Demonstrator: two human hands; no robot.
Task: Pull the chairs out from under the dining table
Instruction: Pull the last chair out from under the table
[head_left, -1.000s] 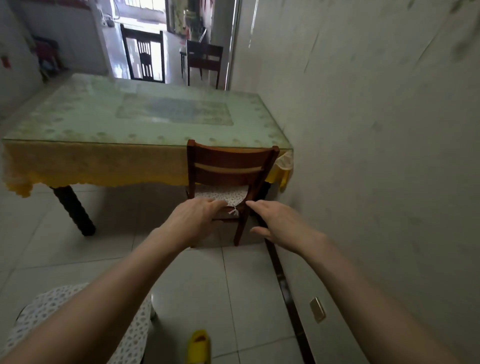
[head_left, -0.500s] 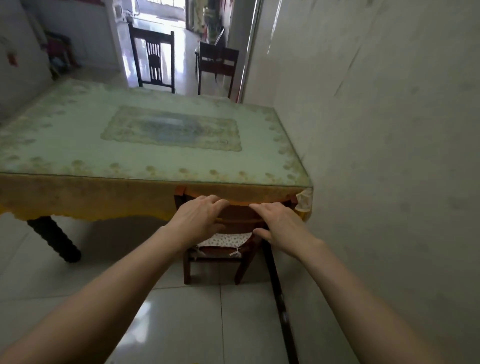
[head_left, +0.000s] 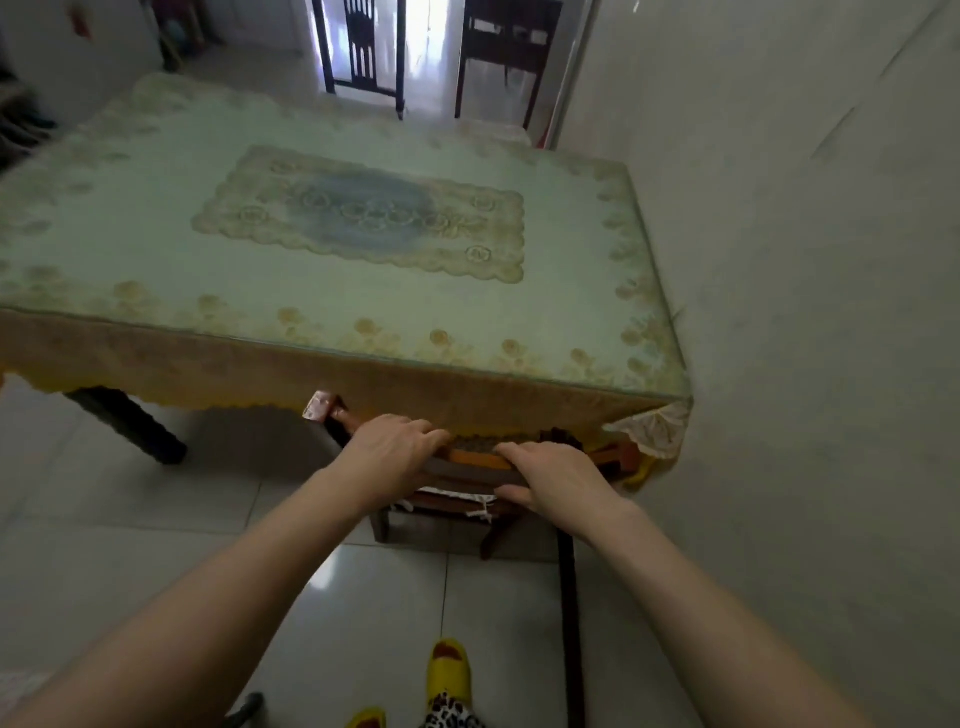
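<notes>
A dark wooden chair (head_left: 470, 462) stands tucked under the near edge of the dining table (head_left: 363, 312), close to the right wall. Only its top rail, part of the seat with a patterned cushion and two legs show. My left hand (head_left: 392, 451) curls over the left part of the top rail. On the right part of that rail lies my right hand (head_left: 553, 475), fingers on top and thumb below. The table has a glass top over a pale floral cloth with a yellow fringe.
A wall (head_left: 805, 364) runs close along the right. Two more dark chairs (head_left: 363, 52) (head_left: 506, 52) stand beyond the table's far end. A black table leg (head_left: 130, 426) is at the left. My yellow slippers (head_left: 448, 667) are on the tiled floor below.
I have stepped closer and the view has tilted down. Both hands went from hovering near the chair to resting on and gripping its top rail.
</notes>
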